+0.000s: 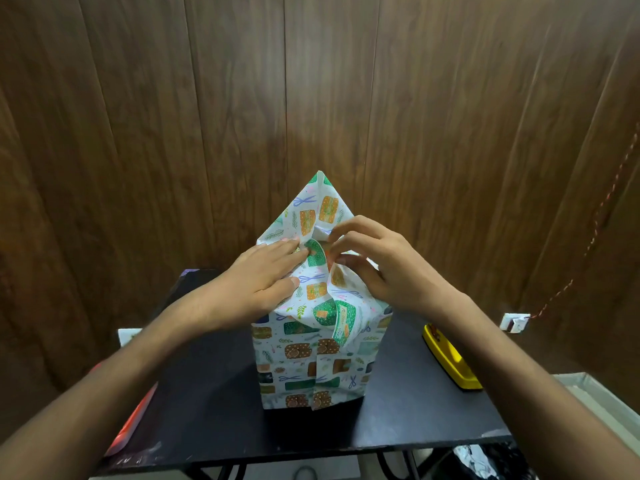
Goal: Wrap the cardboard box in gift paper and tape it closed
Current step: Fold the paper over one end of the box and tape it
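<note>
The wrapped cardboard box [320, 358] stands upright at centre frame on the black desk [207, 393]. The gift paper [311, 216], white with green and orange motifs, is thin and creases readily; hold it at the fold edges. The left hand [263, 278] presses flat, fingers straight. The right hand [374, 261] pinches a flap. A pointed flap stands behind.

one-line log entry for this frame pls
stage: folding top flaps | left hand: pressing gift paper flat | right hand: pinching flap | yellow tape dispenser: idle, table
</note>
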